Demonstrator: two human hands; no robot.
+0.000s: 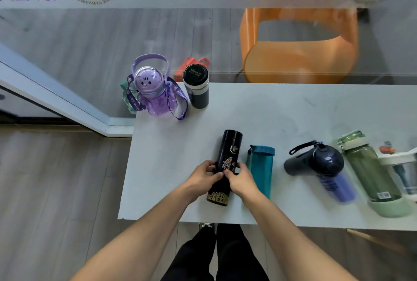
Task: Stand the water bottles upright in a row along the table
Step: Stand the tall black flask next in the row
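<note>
Black and gold-trimmed, the cylindrical metal flask (pixel 225 167) is lying on its side near the front of the white desk (pixel 282 111), and both hands are closing around its middle. The left hand (pixel 204 175) is wrapping it from the left, the right hand (pixel 240 178) from the right, thumbs meeting on top; that two-sided grip looks meant for tipping it up onto its gold base, which is pointing toward the near edge.

Two bottles are already standing at the far left corner: a purple translucent bottle with a cat-face dome and strap (pixel 153 91), and just right of it a dark tumbler with a black lid (pixel 195 86). I take these as the start of the row.

Right of the flask, the others are still lying down: a teal bottle with a blue cap (pixel 260 167) just beside the right hand, then a dark navy bottle with a loop strap (pixel 316 161), an olive-green bottle with a pale green base (pixel 370 172), and a clear bottle (pixel 404 172) cut off at the frame.

The middle and far right of the desk are lying open, giving room to extend the row. The purple bottle is sitting close to the left edge, so I would guess the row grows rightward.
</note>
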